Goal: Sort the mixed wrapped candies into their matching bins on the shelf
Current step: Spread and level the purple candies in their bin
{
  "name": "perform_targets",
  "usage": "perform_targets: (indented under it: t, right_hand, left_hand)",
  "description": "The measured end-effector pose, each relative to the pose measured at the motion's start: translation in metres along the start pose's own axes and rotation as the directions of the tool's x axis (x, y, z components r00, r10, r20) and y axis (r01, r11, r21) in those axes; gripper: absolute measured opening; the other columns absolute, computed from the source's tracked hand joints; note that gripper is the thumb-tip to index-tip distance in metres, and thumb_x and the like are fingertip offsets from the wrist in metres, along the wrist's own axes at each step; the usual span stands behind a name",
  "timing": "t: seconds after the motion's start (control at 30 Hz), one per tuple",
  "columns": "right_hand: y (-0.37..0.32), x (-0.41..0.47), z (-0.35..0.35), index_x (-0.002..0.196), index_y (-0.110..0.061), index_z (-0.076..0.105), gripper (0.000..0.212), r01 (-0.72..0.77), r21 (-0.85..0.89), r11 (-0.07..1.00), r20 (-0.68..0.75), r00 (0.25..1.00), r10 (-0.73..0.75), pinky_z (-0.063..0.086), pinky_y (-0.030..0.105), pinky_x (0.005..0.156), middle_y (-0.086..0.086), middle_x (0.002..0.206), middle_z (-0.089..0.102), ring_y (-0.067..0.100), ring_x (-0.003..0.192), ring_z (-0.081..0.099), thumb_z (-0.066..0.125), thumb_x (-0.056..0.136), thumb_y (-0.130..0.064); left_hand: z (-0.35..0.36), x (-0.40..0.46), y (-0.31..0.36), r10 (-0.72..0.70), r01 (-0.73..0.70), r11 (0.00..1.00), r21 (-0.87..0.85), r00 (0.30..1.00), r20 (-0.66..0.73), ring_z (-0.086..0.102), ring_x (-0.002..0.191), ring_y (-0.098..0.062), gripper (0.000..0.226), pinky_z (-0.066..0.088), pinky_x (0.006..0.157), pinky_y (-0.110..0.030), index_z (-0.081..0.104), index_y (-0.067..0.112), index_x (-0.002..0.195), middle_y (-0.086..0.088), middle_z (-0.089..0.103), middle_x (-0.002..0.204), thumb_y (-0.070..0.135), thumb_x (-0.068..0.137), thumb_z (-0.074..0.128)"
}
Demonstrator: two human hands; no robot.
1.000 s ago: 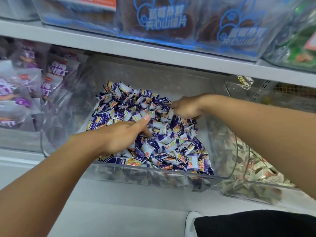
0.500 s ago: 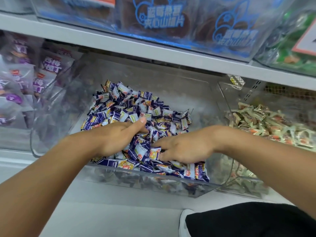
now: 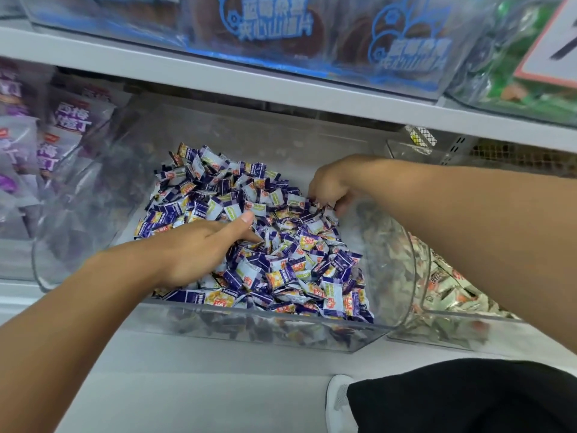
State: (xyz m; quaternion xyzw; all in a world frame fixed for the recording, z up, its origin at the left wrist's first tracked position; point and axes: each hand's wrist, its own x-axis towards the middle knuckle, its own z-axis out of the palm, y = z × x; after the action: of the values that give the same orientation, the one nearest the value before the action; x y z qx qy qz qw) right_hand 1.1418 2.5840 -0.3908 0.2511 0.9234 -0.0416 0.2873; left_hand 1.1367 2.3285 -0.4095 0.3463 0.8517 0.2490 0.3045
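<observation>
White shelf [image 3: 218,364] under clear bins [image 3: 281,334]

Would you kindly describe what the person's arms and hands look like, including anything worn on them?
Both arms are bare from the frame edge to the wrist: no sleeves show. The left hand and right hand wear no gloves, and no rings, watch or bracelets are visible. Nails look short and unpainted where they show. Lower down, dark black clothing and a white shoe are visible.

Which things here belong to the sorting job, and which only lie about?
Job:
purple-and-white wrapped candies
clear plastic middle bin
left hand
right hand

Lying about:
purple snack pouches
blue-printed upper bin
white shoe
</observation>
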Motion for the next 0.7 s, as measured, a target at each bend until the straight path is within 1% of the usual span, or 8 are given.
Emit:
perform_targets:
  t: [0.1,0.17,0.3,0.4,0.5,0.6,0.63,0.7]
  right_hand:
    - [0.002,-0.003,0.002,0.147,-0.007,0.044,0.061,-0.004,0.032,0.999,0.103,0.995,0.000,0.056,0.040,0.094,0.018,0.144,0.047,0.029,0.106,0.067,0.069,0.091,-0.005]
    - [0.002,-0.012,0.005,0.148,-0.008,0.041,0.068,0.026,0.053,0.998,0.129,0.991,-0.033,0.060,0.037,0.086,0.015,0.142,0.049,0.028,0.097,0.069,0.073,0.088,-0.005]
    - [0.009,-0.054,0.006,0.134,-0.016,0.060,0.049,0.214,0.014,0.977,0.125,0.969,-0.214,0.059,0.027,0.068,-0.005,0.098,0.065,0.016,0.076,0.069,0.069,0.088,-0.001]
    - [0.016,-0.097,-0.002,0.123,-0.026,0.069,0.039,0.305,-0.023,0.952,0.217,0.931,-0.293,0.053,0.019,0.070,-0.032,0.078,0.062,0.009,0.082,0.066,0.065,0.092,-0.003]
    - [0.021,-0.116,-0.017,0.113,-0.030,0.074,0.038,0.273,-0.108,0.956,0.157,0.954,-0.254,0.050,0.015,0.066,-0.024,0.094,0.066,0.000,0.080,0.067,0.059,0.093,-0.002]
    - [0.016,-0.099,-0.023,0.120,-0.022,0.071,0.038,0.217,-0.306,0.927,-0.054,0.968,-0.245,0.054,0.028,0.086,-0.006,0.115,0.068,0.017,0.101,0.067,0.053,0.093,-0.002]
    - [0.013,-0.085,-0.019,0.116,-0.016,0.071,0.031,0.196,-0.354,0.915,-0.086,0.967,-0.240,0.054,0.031,0.087,0.001,0.114,0.068,0.023,0.099,0.065,0.053,0.093,-0.006]
    - [0.009,-0.055,-0.007,0.095,-0.006,0.070,0.017,0.160,-0.386,0.909,-0.104,0.971,-0.215,0.051,0.030,0.071,0.010,0.091,0.065,0.027,0.075,0.057,0.057,0.095,-0.018]
  left_hand:
    - [0.000,-0.002,0.001,0.011,-0.011,1.000,0.007,1.000,0.002,0.037,0.123,-0.003,0.069,0.023,0.103,-0.032,0.056,0.052,0.128,0.016,0.035,0.155,0.074,0.085,0.006]
    - [-0.001,-0.003,0.000,0.015,-0.015,1.000,0.004,1.000,0.005,0.038,0.126,-0.003,0.070,0.023,0.103,-0.032,0.056,0.051,0.128,0.016,0.035,0.155,0.074,0.085,0.006]
    - [-0.003,-0.004,-0.001,0.024,-0.024,0.999,0.026,1.000,0.011,0.040,0.122,-0.003,0.070,0.023,0.099,-0.028,0.056,0.050,0.129,0.016,0.036,0.154,0.072,0.087,0.005]
    - [-0.003,-0.005,0.000,0.028,-0.029,0.999,0.043,1.000,0.013,0.034,0.116,0.002,0.068,0.022,0.099,-0.026,0.055,0.048,0.131,0.017,0.037,0.153,0.068,0.090,0.005]
    - [-0.003,-0.005,0.001,0.026,-0.026,0.999,0.039,1.000,0.010,0.037,0.116,0.001,0.069,0.023,0.100,-0.027,0.056,0.049,0.130,0.018,0.038,0.152,0.071,0.088,0.005]
    - [-0.002,-0.005,0.002,0.018,-0.018,0.998,0.056,1.000,0.008,0.039,0.121,-0.001,0.069,0.023,0.101,-0.028,0.055,0.049,0.130,0.018,0.037,0.153,0.071,0.088,0.005]
    - [-0.001,-0.005,0.002,0.017,-0.017,0.998,0.054,1.000,0.008,0.040,0.123,-0.002,0.070,0.024,0.102,-0.029,0.055,0.049,0.130,0.017,0.037,0.153,0.072,0.087,0.005]
    - [0.000,-0.005,0.002,0.015,-0.015,0.999,0.045,1.000,0.006,0.041,0.122,-0.002,0.070,0.024,0.103,-0.030,0.055,0.049,0.130,0.017,0.038,0.153,0.073,0.087,0.006]
